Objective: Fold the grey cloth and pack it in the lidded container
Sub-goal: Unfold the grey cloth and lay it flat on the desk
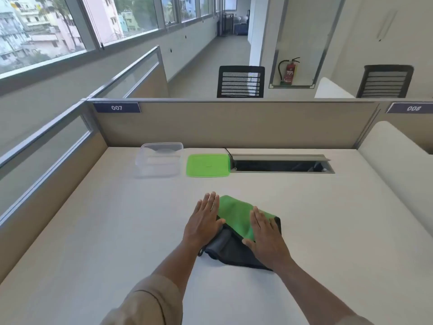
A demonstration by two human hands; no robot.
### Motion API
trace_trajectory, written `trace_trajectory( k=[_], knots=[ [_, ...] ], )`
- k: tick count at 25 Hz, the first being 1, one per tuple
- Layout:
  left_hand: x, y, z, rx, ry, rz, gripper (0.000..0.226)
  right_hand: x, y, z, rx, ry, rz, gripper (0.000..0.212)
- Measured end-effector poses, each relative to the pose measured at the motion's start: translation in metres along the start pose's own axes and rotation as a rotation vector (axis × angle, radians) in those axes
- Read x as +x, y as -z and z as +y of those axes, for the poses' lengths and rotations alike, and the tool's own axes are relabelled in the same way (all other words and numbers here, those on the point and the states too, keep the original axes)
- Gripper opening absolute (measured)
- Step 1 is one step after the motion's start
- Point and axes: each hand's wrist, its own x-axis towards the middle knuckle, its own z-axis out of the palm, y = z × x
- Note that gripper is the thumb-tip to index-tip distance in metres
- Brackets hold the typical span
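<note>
Two-toned, the grey cloth (230, 250) with its green face lies partly folded on the desk (117, 231) near me. I press my left hand (203, 221) and right hand (266, 238) flat, fingers spread, gripping nothing. Farther off, the clear container (159, 160) sits open, its green lid (208, 165) just beside. Packing and closing remain, I judge.
</note>
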Motion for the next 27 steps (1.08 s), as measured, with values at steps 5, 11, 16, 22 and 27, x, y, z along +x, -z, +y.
trace_trajectory(
  k=[5,11,16,22,27],
  knots=[
    [0.004,0.006,-0.006,0.030,0.064,-0.032,0.062,-0.010,-0.005,0.007,-0.060,0.003,-0.032,0.088],
    [0.009,0.015,-0.011,0.008,0.187,0.005,0.017,-0.002,0.004,0.008,0.054,-0.036,0.117,0.024],
    [0.010,0.012,-0.015,-0.138,0.325,0.112,0.012,0.012,0.025,0.014,0.171,-0.144,0.224,0.007],
    [0.007,0.011,-0.025,-0.178,0.365,0.132,0.015,0.037,0.065,0.027,0.266,-0.212,0.316,0.024],
    [0.012,0.023,-0.044,-0.156,0.384,0.171,0.018,0.056,0.108,0.043,0.193,-0.236,0.457,0.030]
  ],
)
